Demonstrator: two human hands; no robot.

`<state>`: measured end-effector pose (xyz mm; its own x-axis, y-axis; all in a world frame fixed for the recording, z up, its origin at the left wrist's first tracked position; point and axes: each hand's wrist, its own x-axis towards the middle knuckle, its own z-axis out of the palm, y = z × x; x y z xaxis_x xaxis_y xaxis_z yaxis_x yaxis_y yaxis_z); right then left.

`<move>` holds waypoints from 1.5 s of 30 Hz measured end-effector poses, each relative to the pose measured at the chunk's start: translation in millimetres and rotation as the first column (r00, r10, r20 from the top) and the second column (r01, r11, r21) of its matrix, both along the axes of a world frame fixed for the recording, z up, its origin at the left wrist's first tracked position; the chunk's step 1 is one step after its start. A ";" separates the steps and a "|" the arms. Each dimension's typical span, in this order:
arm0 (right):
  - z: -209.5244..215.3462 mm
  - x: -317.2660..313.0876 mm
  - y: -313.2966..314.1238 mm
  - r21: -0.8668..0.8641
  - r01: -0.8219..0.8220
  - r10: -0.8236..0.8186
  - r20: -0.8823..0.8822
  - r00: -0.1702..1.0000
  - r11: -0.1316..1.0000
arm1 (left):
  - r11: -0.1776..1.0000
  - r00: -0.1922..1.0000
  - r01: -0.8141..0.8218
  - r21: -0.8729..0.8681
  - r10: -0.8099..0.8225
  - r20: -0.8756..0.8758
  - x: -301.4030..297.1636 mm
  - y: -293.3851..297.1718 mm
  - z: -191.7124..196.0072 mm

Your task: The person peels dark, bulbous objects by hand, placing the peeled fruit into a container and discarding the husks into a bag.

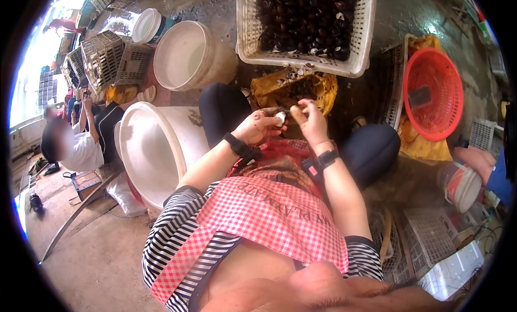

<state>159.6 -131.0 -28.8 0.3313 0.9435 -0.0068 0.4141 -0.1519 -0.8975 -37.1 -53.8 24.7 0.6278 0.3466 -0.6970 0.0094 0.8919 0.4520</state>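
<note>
My left hand (258, 124) grips a small pale shellfish (280, 118) between its fingers, over my lap. My right hand (308, 117) is closed just beside it, fingertips touching the shell; a thin tool may be in it, but it is too small to tell. Both wrists wear black bands. Below the hands lies a yellow sack (322, 91) with dark shells and shell scraps on it. Beyond it stands a white plastic basket (362, 48) full of dark shellfish (307, 18). I wear a red checked apron over a striped shirt.
A large white tub (141, 150) stands at my left knee, a second white bucket (186, 56) behind it. A red round basket (433, 94) sits at the right. Wire crates are stacked far left near seated people. Another person's hand (476, 161) and a small bucket (460, 185) are at right.
</note>
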 end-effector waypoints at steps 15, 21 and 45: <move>6.2 0.0 -3.9 -0.020 0.009 -0.014 -0.245 0.969 1.000 | 0.986 0.991 0.001 0.167 0.021 -0.132 12.7 3.2 -2.3; -45.7 17.4 -12.5 -0.336 0.174 -0.261 -0.233 0.937 0.926 | 0.996 0.996 -0.088 0.010 0.088 -0.003 21.0 -0.9 14.3; -16.1 4.0 -4.0 -0.002 0.172 -0.162 -0.343 0.925 0.985 | 0.999 0.999 -0.044 -0.029 0.044 -0.001 23.9 -1.5 19.2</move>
<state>163.6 -135.0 -44.9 0.4668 0.8760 -0.1217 0.0534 -0.1653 -0.9848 -13.2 -55.3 43.9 0.6125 0.3531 -0.7072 -0.0299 0.9044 0.4257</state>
